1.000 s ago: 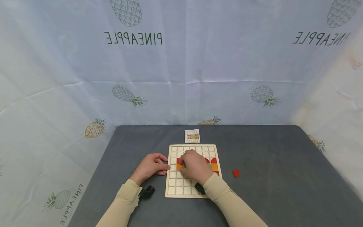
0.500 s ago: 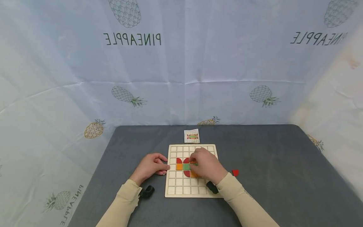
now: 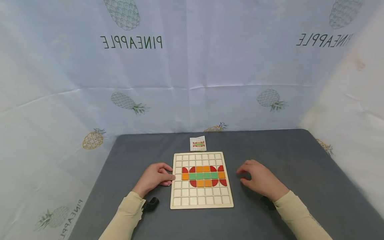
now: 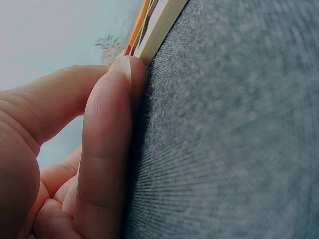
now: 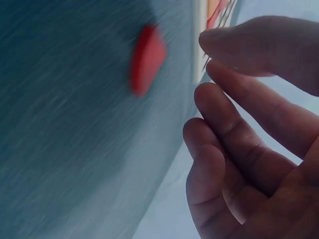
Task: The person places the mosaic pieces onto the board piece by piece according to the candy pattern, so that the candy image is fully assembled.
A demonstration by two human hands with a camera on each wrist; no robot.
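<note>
A wooden grid board [image 3: 193,201] lies on the grey table, with red quarter-round pieces [image 3: 193,183], orange squares [image 3: 207,183] and green squares [image 3: 199,176] set in its middle rows. My left hand [image 3: 153,178] pinches the board's left edge between thumb and finger; the left wrist view shows the fingertips at that edge. To the right of the board, above the table, is my right hand [image 3: 261,178], its fingers loosely bent and holding nothing. A loose red quarter-round piece [image 5: 148,60] lies on the table near this hand; the hand hides it in the head view.
Behind the board lies a small paper card [image 3: 198,144] printed with a coloured grid pattern. The grey tabletop [image 3: 270,143] has a pineapple-printed cloth [image 3: 180,66] hanging behind it and at its sides.
My right hand has left the board and moved right, over beside the loose red piece, uncovering the coloured rows. The left hand stays at the board's edge. The head view has shifted slightly.
</note>
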